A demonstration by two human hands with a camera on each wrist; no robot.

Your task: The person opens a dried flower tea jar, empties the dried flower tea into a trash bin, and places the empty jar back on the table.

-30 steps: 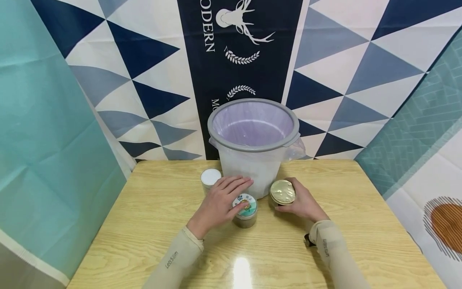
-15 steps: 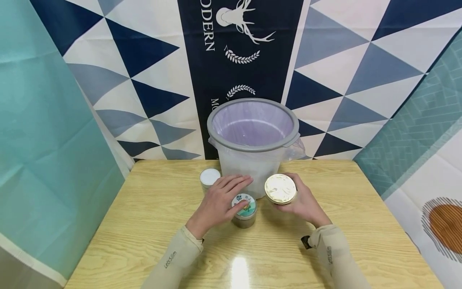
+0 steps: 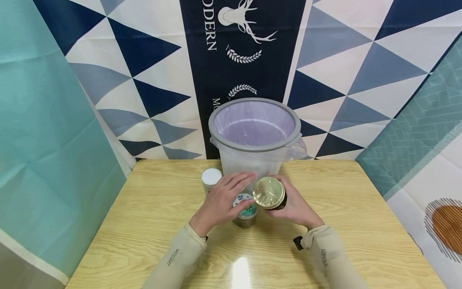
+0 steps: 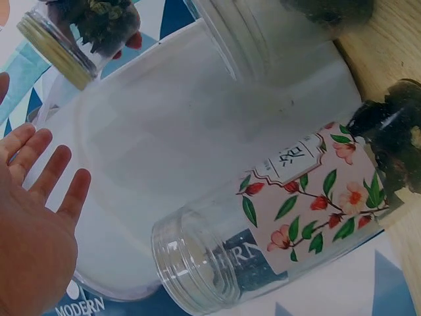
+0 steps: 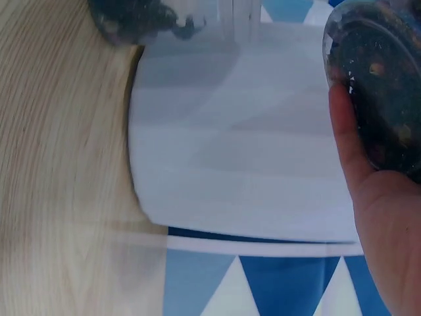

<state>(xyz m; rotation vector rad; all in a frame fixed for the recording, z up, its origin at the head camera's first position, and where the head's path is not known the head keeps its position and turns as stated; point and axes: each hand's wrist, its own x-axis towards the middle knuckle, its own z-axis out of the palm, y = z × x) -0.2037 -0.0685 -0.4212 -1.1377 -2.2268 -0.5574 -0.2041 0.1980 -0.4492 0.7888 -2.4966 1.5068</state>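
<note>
- The right hand (image 3: 297,206) curls round a gold-topped jar (image 3: 268,192), thumb on the near side and fingers on the far side, gripping it firmly.
- That jar is held up off the table, in front of the bucket, its top tipped toward the left hand; the right wrist view shows its round base and dark contents.
- The left hand (image 3: 221,202) is spread flat and relaxed, its fingers extended and holding nothing.
- Its thumb passes over the lid of a teal-and-white-topped jar (image 3: 247,212); whether it touches cannot be told. This jar stands on the table (image 3: 151,224), just beside the gold-topped one.
- Behind the left hand, a white-topped jar (image 3: 211,176) stands near the bucket's left side; the left wrist view shows pink flowers on its label and dark contents at its bottom.
- The bucket (image 3: 254,148), white with a grey rim and a lavender inside, stands upright at the back of the table; a thin plastic bag (image 3: 296,150) bunches below its rim on the right.
- Cream sleeves (image 3: 180,253) with dark lettering cover both forearms.
- Behind hangs a patterned cloth (image 3: 159,48) with blue triangles and a black deer-head panel.
</note>
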